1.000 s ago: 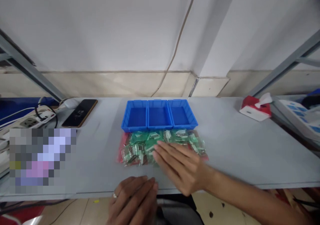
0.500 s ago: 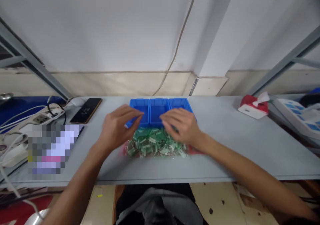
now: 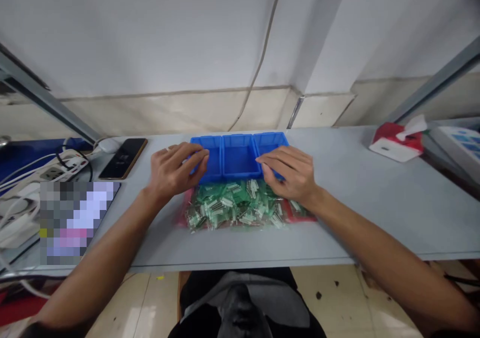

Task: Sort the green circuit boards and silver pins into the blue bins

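A blue tray (image 3: pixel 240 164) with three compartments stands mid-table, against a clear bag of small green parts (image 3: pixel 234 209) that lies on something red. My left hand (image 3: pixel 173 172) has its fingers curled over the front left corner of the tray's left compartment. My right hand (image 3: pixel 291 172) lies over the front of the right compartment, fingers together and bent onto its rim. Both wrists hover above the ends of the bag. The compartments look bare inside.
A dark phone (image 3: pixel 123 157) and a white power strip with cables (image 3: pixel 62 167) lie at the left. A red-and-white tissue box (image 3: pixel 396 141) sits at the right. Slanted metal frame bars rise at both sides. The table's front edge (image 3: pixel 240 263) is close to my body.
Both hands rose from the near table edge and the bag to the tray. In the last half second they settled onto its front corners.
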`<state>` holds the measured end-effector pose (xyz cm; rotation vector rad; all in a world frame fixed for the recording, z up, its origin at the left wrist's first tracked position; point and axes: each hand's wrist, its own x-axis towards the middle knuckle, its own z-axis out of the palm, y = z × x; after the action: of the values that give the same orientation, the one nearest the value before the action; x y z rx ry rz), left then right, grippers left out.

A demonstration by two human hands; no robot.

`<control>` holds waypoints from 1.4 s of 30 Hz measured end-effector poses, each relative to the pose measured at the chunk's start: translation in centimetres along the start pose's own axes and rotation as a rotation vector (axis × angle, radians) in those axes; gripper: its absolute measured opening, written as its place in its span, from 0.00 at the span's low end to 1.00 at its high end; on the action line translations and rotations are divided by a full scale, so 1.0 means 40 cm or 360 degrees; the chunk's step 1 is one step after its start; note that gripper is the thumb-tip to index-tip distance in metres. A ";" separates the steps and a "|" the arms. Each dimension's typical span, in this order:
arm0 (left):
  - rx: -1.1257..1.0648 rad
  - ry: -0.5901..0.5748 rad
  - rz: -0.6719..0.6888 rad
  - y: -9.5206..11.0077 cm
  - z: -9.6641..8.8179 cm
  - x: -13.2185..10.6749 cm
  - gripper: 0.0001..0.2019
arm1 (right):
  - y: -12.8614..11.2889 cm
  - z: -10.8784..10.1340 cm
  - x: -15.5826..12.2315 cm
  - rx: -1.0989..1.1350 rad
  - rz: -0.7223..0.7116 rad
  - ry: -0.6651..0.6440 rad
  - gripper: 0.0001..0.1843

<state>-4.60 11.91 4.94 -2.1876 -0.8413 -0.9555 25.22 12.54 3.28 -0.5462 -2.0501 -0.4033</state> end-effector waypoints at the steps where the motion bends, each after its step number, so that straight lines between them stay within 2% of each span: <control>1: 0.0016 0.0036 -0.0010 0.003 -0.001 -0.005 0.07 | 0.001 0.000 0.000 0.0013 0.0023 -0.0004 0.08; 4: -0.0069 0.0130 -0.0155 0.028 -0.003 -0.017 0.10 | 0.003 0.000 0.002 0.0049 0.0106 -0.0006 0.08; 9: -0.0135 0.0111 0.0052 0.066 0.000 -0.029 0.13 | 0.000 0.013 0.008 0.0089 0.0228 -0.0031 0.09; 12: -0.0167 0.0101 0.0072 0.057 0.006 -0.034 0.11 | -0.002 0.023 0.004 0.0062 0.0166 -0.0113 0.10; 16: -0.0143 0.0072 0.0066 0.029 0.011 -0.036 0.02 | 0.001 0.022 -0.001 0.0056 0.0084 -0.0125 0.13; 21: -0.0040 0.0129 0.0126 0.024 0.013 -0.031 0.21 | -0.003 0.014 0.001 0.0125 -0.0076 -0.0110 0.16; 23: -0.0041 0.0129 0.0150 0.029 0.014 -0.031 0.24 | -0.009 0.015 0.001 0.0095 -0.0132 -0.0065 0.14; 28: -0.0054 0.0077 0.0168 0.031 0.018 -0.036 0.23 | -0.028 0.020 0.000 0.0072 -0.0204 -0.0088 0.10; 32: -0.0077 0.0063 0.0110 0.024 0.026 -0.046 0.18 | -0.064 0.020 0.013 0.0237 -0.0226 -0.0259 0.16; 36: -0.0219 -0.0113 -0.0012 0.028 0.034 -0.043 0.03 | -0.092 0.014 0.026 0.0216 -0.0239 -0.0412 0.14; 39: -0.0305 -0.0321 -0.0013 0.037 0.037 -0.039 0.11 | -0.081 0.009 0.017 0.0129 -0.0160 -0.0487 0.14; 42: -0.0369 -0.0459 0.0010 0.043 0.041 -0.042 0.13 | -0.056 0.005 0.004 0.0125 0.0001 -0.0510 0.16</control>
<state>-3.57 11.52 2.26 -2.5695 -0.8898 -0.7770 23.81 10.76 3.16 -0.5936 -2.3615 -0.2450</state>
